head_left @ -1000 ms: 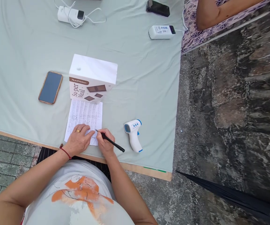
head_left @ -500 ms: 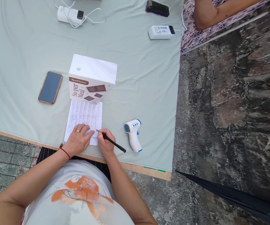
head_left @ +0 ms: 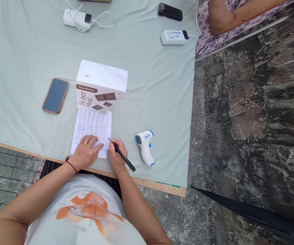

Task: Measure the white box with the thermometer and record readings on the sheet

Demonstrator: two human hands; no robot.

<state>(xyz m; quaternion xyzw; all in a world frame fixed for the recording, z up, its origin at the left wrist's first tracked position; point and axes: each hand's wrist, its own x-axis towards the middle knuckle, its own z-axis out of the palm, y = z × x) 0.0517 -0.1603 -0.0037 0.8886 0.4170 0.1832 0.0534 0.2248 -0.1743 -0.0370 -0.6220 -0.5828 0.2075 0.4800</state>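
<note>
A black pen [head_left: 122, 156] is gripped in my right hand [head_left: 117, 157], its tip at the right edge of a sheet of paper [head_left: 92, 124] covered in rows of small writing. My left hand [head_left: 87, 152] lies flat on the lower part of that sheet, fingers stretched out and holding nothing. A ring and a red bracelet show on it. Just beyond the paper stands a white box [head_left: 102, 81] with brown print, at the sheet's top edge. To the right of my right hand lies a white and blue infrared thermometer [head_left: 145, 147].
A phone [head_left: 55, 96] lies left of the box on the pale green tablecloth [head_left: 162, 102]. Farther back are a white power bank [head_left: 76, 18] with a cable, a second white device [head_left: 174, 37] and a black object [head_left: 170, 12]. Another person's arm [head_left: 228, 17] rests at the upper right.
My right hand with the pen has shifted slightly right, and the pen stands a little steeper. My left hand stays in nearly the same place.
</note>
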